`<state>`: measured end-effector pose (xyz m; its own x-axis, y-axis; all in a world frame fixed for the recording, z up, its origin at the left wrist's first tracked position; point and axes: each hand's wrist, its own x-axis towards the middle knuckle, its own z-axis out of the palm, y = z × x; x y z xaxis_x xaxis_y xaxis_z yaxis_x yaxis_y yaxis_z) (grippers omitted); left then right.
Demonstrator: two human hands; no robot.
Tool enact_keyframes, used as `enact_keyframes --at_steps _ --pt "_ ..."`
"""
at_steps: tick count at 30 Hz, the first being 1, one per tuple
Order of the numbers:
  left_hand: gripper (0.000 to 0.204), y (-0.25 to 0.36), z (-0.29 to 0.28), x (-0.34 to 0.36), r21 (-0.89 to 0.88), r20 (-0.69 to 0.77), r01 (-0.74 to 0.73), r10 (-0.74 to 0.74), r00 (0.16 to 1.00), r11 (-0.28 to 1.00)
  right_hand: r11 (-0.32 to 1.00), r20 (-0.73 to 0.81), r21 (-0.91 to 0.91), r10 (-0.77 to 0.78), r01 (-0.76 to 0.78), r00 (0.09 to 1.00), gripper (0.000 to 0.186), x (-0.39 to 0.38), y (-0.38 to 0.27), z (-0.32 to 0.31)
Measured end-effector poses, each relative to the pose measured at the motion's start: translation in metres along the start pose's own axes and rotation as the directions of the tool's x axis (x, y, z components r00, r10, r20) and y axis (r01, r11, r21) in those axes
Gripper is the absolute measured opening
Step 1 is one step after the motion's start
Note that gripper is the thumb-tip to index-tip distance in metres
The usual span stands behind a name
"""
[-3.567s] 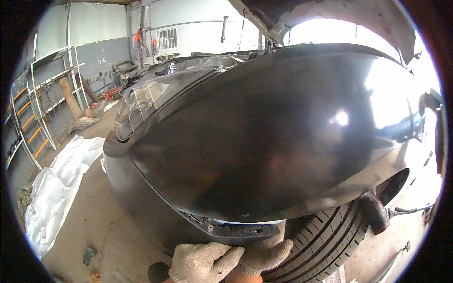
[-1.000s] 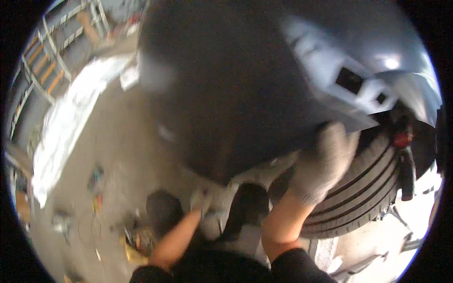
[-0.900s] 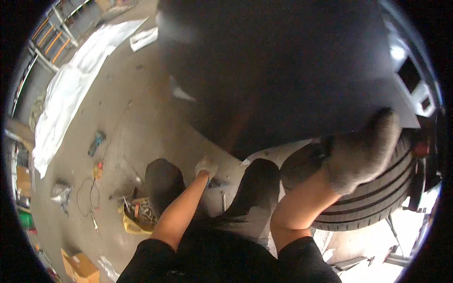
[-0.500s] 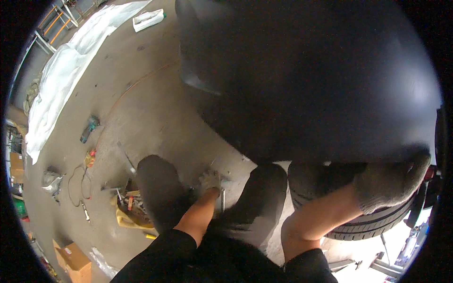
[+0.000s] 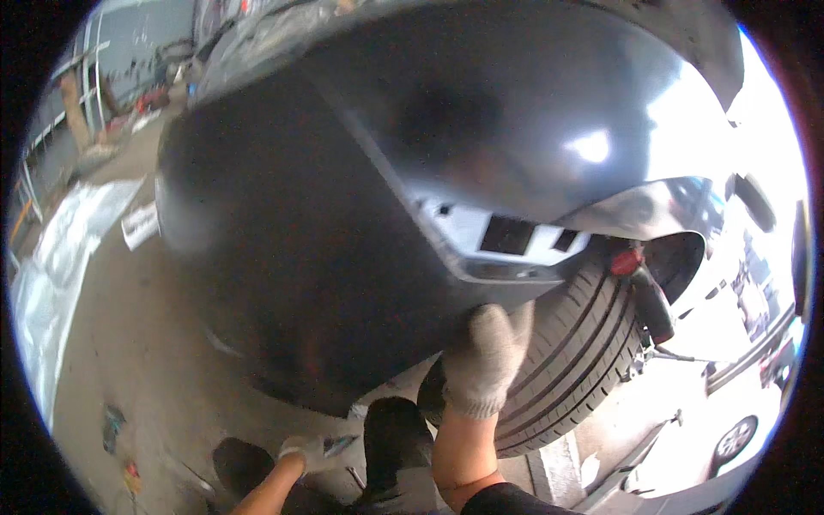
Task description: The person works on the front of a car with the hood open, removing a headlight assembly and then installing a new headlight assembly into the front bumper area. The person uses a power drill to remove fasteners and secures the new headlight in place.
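Beside the tire (image 5: pixel 562 369), your right hand (image 5: pixel 487 365) apparently clamped the bumper (image 5: pixel 300 232) edge, seemingly steadying it; your left hand (image 5: pixel 302 453), grip unclear, hung near a tool (image 5: pixel 340 445); moving next likely required firm support.

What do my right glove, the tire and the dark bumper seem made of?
Right glove: probably knitted cotton or blend, matte, textured cuff. Tire: likely rubber, dull, grooved tread. Dark bumper: perhaps painted plastic; its smooth satin sheen leaves this open.
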<state>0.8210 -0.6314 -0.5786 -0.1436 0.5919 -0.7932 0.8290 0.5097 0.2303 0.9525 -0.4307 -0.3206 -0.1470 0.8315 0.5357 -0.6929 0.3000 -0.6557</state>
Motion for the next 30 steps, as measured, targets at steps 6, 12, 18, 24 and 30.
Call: enact_keyframes --at_steps 6,12,18,24,30 --pt "0.074 -0.001 -0.095 -0.162 -0.377 -0.198 -0.555 0.520 0.831 0.742 0.870 0.050 -0.490 0.085 -0.049 0.995 0.077 -0.021 -0.012 -0.014" --pt "0.066 0.057 -0.183 -0.207 -0.616 -0.252 -0.708 0.765 0.593 0.346 0.918 0.685 -0.386 0.219 0.091 0.695 0.068 -0.044 -0.050 -0.058" --pt "0.057 0.104 -0.230 -0.228 -0.651 0.032 -0.587 0.790 0.613 0.481 0.971 0.582 -0.241 0.141 0.005 0.801 0.042 -0.033 -0.079 -0.054" --pt "0.049 0.085 -0.238 -0.248 -0.574 -0.745 -0.812 0.475 0.468 -0.102 0.978 -0.093 -0.190 -0.108 0.089 0.990 0.037 0.000 -0.094 -0.033" --pt "0.028 0.113 -0.226 -0.259 -0.039 -0.995 -0.957 0.075 0.063 0.287 0.960 -0.077 -0.280 -0.053 0.029 0.996 0.033 0.033 -0.110 -0.012"
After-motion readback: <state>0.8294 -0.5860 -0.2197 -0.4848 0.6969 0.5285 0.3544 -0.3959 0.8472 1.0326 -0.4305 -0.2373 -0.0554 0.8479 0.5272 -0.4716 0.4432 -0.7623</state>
